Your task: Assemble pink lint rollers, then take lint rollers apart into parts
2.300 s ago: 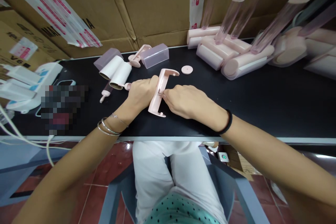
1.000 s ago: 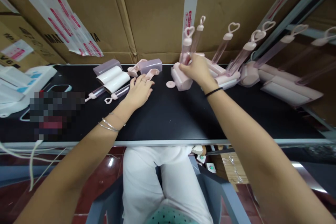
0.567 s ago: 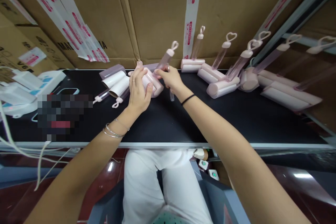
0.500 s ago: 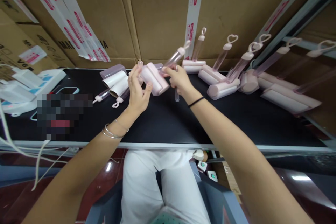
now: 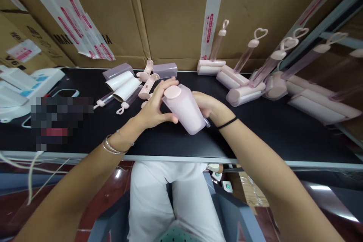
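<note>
A pale pink lint roller (image 5: 187, 109) in its translucent cover is held tilted above the black table, its round end cap turned up and to the left. My left hand (image 5: 155, 109) grips that capped end, thumb in front and fingers over the top. Against the roller's right side, my right hand (image 5: 211, 105) is curled, its fingertips hidden behind the cover. A short clear piece (image 5: 207, 122) pokes out below the right hand. Loose pink curved parts (image 5: 149, 85) lie behind the left hand, beside white paper rolls (image 5: 127, 89) and a mauve cover (image 5: 166, 70).
Several lint rollers with heart-topped handles (image 5: 246, 95) stand along the right and back. Two loose handles (image 5: 128, 102) lie at left. Further left are a phone (image 5: 66, 93) and a power strip (image 5: 42, 83) with cables. Cardboard boxes (image 5: 170, 19) wall the back.
The lint roller has come closer to me and turned, so its end cap and cover face me. Its handle, visible before at upper right, is now hidden. The view has shifted slightly.
</note>
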Demonstrator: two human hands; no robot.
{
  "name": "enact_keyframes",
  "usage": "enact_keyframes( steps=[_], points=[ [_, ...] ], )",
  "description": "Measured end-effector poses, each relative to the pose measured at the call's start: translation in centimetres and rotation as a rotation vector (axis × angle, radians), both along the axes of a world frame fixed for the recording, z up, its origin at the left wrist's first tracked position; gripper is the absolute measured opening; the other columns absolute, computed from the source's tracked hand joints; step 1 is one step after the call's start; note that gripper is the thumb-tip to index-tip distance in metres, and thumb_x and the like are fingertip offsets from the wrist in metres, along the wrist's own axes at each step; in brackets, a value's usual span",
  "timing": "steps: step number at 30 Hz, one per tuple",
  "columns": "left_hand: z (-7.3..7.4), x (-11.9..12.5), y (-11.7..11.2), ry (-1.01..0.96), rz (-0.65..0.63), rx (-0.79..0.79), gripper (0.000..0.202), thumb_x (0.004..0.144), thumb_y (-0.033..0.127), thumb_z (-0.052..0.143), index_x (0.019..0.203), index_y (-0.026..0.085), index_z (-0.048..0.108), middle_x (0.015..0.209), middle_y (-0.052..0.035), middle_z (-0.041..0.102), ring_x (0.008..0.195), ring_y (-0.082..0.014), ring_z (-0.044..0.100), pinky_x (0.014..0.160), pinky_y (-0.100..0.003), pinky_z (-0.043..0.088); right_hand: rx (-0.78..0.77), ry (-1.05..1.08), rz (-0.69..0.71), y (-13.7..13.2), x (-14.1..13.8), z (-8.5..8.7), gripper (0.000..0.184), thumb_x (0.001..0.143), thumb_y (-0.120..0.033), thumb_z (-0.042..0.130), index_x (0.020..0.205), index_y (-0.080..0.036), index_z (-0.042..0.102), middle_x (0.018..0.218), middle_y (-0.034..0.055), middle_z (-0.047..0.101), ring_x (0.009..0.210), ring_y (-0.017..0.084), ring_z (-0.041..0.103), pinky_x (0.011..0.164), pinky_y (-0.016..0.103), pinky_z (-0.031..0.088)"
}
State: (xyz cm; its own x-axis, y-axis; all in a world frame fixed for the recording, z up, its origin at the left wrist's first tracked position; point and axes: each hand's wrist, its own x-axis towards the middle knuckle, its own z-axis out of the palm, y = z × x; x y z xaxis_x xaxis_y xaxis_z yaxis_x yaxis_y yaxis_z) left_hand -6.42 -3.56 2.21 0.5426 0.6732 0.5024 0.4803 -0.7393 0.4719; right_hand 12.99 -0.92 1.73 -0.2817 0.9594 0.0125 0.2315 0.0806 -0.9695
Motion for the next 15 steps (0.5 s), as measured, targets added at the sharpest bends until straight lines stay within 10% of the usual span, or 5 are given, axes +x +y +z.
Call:
enact_keyframes(
  steps=[5, 10, 15],
  points=[
    [-0.2, 0.8, -0.3, -0.1, -0.036, -0.071, 0.092, 0.054, 0.081, 0.064, 0.119, 0.02, 0.038, 0.117, -0.0123, 0.056, 0.111, -0.0278, 0.057, 0.096, -0.042, 0.046, -0.088, 0.053, -0.121, -0.3, 1.5, 1.6, 0.022, 0.081, -0.043, 0.059, 0.078, -0.021, 0.063, 0.068, 0.0011, 0.065, 0.036, 0.006, 0.034, 0.037, 0.025, 0.028],
    [-0.5, 0.8, 0.2, -0.064, 0.114, -0.045, 0.088, 0.058, 0.071, 0.072, 0.118, 0.02, 0.035, 0.115, -0.0103, 0.052, 0.106, -0.0263, 0.056, 0.09, -0.039, 0.047, 0.424, -0.132, -0.083, -3.7, 2.4, 5.9, 0.046, 0.079, -0.062, 0.058, 0.103, -0.023, 0.061, 0.102, 0.0065, 0.068, 0.062, 0.014, 0.058, 0.051, 0.027, 0.043],
    [-1.6, 0.2, 1.8, -0.056, 0.08, -0.073, 0.09, 0.066, 0.062, 0.073, 0.132, 0.019, 0.029, 0.13, -0.0155, 0.047, 0.117, -0.0278, 0.053, 0.099, -0.041, 0.045, 0.708, -0.569, -0.055, -6.1, 0.6, 6.0, 0.059, 0.067, -0.052, 0.076, 0.117, -0.025, 0.058, 0.115, 0.0093, 0.063, 0.101, 0.031, 0.061, 0.072, 0.039, 0.051]
  ],
)
